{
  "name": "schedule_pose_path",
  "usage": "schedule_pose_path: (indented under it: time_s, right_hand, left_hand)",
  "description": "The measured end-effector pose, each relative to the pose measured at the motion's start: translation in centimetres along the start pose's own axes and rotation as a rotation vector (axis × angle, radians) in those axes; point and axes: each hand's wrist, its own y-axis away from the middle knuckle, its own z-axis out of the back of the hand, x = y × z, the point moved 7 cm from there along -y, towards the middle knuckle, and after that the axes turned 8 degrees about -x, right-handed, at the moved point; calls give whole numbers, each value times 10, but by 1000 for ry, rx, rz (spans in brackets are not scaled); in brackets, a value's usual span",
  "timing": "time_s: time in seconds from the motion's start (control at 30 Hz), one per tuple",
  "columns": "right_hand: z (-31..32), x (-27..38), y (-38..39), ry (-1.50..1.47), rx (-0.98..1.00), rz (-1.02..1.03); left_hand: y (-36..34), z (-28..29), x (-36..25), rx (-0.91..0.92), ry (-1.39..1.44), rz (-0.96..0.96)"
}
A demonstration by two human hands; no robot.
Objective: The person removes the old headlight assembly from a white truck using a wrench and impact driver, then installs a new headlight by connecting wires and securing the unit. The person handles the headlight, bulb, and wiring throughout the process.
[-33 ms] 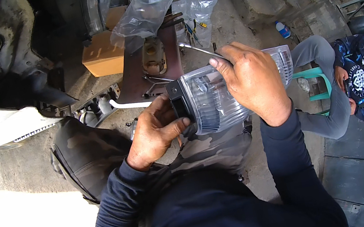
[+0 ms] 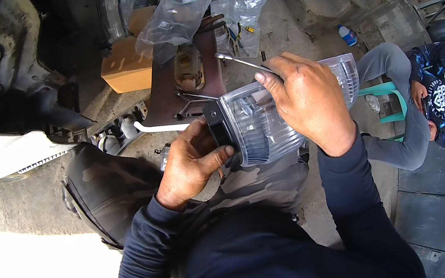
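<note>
Concrete floor (image 2: 29,212) lies beneath a clear lamp (image 2: 257,133) held over camouflage trousers (image 2: 259,184). Fingers of the left hand (image 2: 187,165) curl, half closed, round its black end (image 2: 216,121); those of the right hand (image 2: 313,103) wrap a slim metal tool (image 2: 245,63). Good handling likely means firm left-hand support, with metal kept off the plastic.

Left hand (image 2: 191,162): curled round the left end of the lamp (image 2: 260,133), thumb extended.
Right hand (image 2: 310,100): over the lamp's right half, back upward, probably pinching, fingertips partly hidden.
Forearms (image 2: 355,193): slanting up from below the lamp.
</note>
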Motion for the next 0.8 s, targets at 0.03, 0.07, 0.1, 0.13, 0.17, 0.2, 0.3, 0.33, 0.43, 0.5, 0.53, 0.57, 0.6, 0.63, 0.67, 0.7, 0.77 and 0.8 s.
schedule_pose_path:
  time_s: [0.03,0.07,0.1,0.13,0.17,0.2,0.3,0.33,0.43,0.5,0.53,0.57,0.6,0.63,0.67,0.7,0.77,0.8]
  right_hand:
    - [-1,2,1,-1,-11,20]
    - [-4,1,2,5,16,7]
    - [-6,0,2,11,27,3]
    - [-7,-1,2,18,37,0]
    - [-7,-2,2,18,44,-3]
    - [-7,-4,-1,20,41,2]
    - [-8,-7,0,-7,51,-14]
    - [-7,-7,0,-18,44,-13]
    - [-8,-8,1,-19,4,-15]
    - [-11,-10,2,12,31,-44]
    - [-12,-11,2,35,34,-51]
    - [-13,-10,2,29,46,-51]
    - [-14,-10,2,29,50,-45]
    - [-14,-9,1,32,50,-31]
    - [-15,-9,1,28,60,-40]
    - [-16,-9,0,28,64,-44]
    - [-18,-10,-3,31,77,-51]
    - [-20,-10,-3,34,87,-56]
  left_hand:
    - [1,1,5,-8,-19,14]
    - [2,2,9,-15,-38,28]
    - [1,2,12,-38,-48,20]
    - [0,3,13,-60,-59,10]
    - [0,2,15,-56,-43,21]
    - [-5,2,16,-54,-28,18]
    - [-4,-5,16,-19,54,2]
    - [-3,-8,15,-2,87,-11]
    - [-2,-11,17,12,94,4]
    - [-2,-11,18,3,88,16]
    - [-3,-10,19,0,86,24]
    - [-4,-10,19,-3,75,24]
    - [-4,-9,20,-6,63,24]
    - [-4,-9,20,-10,60,16]
    - [-4,-9,20,-17,79,14]
    - [-4,-10,21,-22,105,4]
    - [-2,-11,21,-35,117,-16]
    - [0,-11,21,-42,104,-23]
